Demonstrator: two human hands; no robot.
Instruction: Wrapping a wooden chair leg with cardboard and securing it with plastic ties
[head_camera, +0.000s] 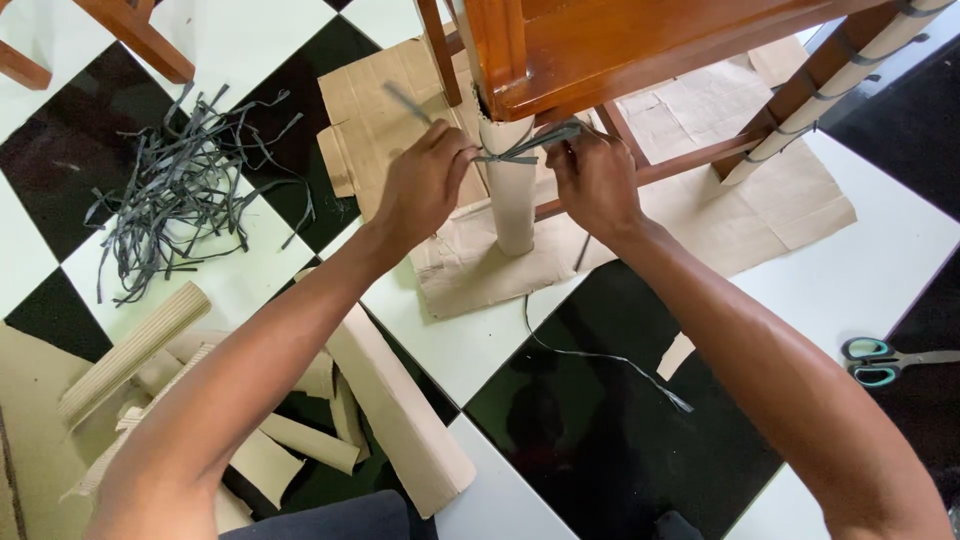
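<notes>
Near: cardboard offcuts (390, 400) on the checkered floor (600, 420). Left hand (425, 185) and right hand (595, 180), fingers pressed together, each pinch an end of a flat grey strap (525, 148). Strap is thin, dull, twisted, looped around the cardboard-wrapped chair leg (512, 195), drawn tight at the top. Beyond left: loose strap pile (185, 190). Right edge: scissors (880, 362).

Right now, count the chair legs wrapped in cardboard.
2: one leg between both hands, being tied with a grey strap; another leg at upper right, already strapped. Others may be hidden.
</notes>
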